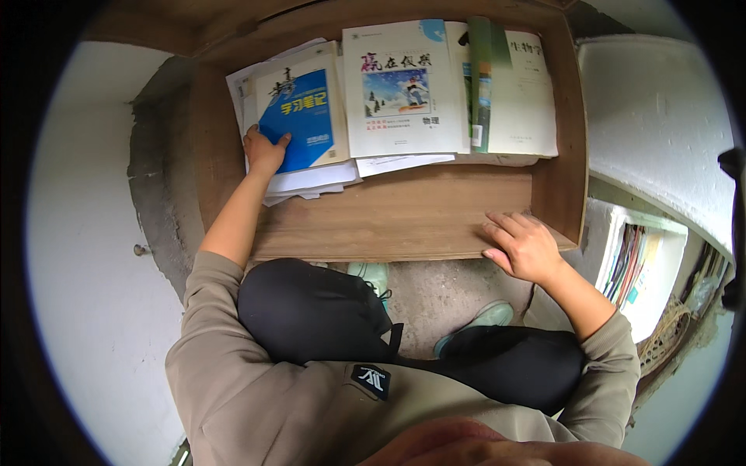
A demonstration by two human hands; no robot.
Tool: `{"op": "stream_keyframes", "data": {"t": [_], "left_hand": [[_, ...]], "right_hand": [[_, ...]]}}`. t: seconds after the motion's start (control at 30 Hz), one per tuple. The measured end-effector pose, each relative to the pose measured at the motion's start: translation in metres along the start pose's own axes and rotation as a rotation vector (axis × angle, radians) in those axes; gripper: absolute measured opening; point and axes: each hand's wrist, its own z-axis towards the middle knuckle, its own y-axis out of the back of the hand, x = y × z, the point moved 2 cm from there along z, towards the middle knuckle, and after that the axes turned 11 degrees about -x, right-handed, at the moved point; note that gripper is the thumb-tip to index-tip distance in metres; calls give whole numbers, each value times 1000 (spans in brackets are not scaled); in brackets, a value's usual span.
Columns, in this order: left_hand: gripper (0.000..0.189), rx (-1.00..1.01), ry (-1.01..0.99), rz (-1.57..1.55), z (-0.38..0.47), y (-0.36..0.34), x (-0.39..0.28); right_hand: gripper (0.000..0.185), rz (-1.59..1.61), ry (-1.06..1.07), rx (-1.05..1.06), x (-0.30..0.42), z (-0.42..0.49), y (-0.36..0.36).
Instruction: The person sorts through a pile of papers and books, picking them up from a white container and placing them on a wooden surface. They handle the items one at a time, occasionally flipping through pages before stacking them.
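Observation:
In a wooden drawer (384, 215) before me, books and papers lie along the far side. My left hand (267, 152) has its thumb on the cover of a blue-and-white paperback book (309, 125) and its fingers at the left edge. Loose white papers (312, 179) stick out beneath that book. Beside it lies a white book with a skier picture (396, 93). Farther right, a green-spined book (481, 87) overlaps a pale book (521, 110). My right hand (518, 244) rests empty at the drawer's front right edge, fingers somewhat spread.
A white wall (87, 233) stands at the left. To the right are a white ledge (653, 110), a white compartment (618, 221) of upright books, and a woven basket (667, 338). My knees (309, 309) are close to the drawer's front, above a concrete floor (425, 297).

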Motion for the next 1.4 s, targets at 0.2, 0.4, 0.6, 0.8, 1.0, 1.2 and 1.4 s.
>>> {"op": "stream_keyframes", "data": {"t": [0.2, 0.4, 0.6, 0.8, 1.0, 1.2, 1.4], "left_hand": [[109, 36, -187, 101, 18, -17, 3], [60, -150, -709, -262, -47, 44, -104], [51, 99, -1317, -339, -192, 81, -273], [58, 360, -1687, -402, -295, 64, -376], [59, 543, -1843, -491, -379, 44, -434], [60, 620, -1840, -501, -407, 37, -438], [56, 625, -1734, -584, -401, 58, -443]], "right_hand": [[44, 137, -18, -83, -3, 2, 8], [37, 112, -367, -773, -71, -104, 106], [55, -185, -1281, -525, -126, -299, 92], [85, -183, -1332, 63, -91, -325, -12], [92, -92, -1359, 124, -96, -319, 2], [59, 253, -1274, -155, -121, -377, 45], [34, 249, -1074, -541, -54, -424, 183]]}}
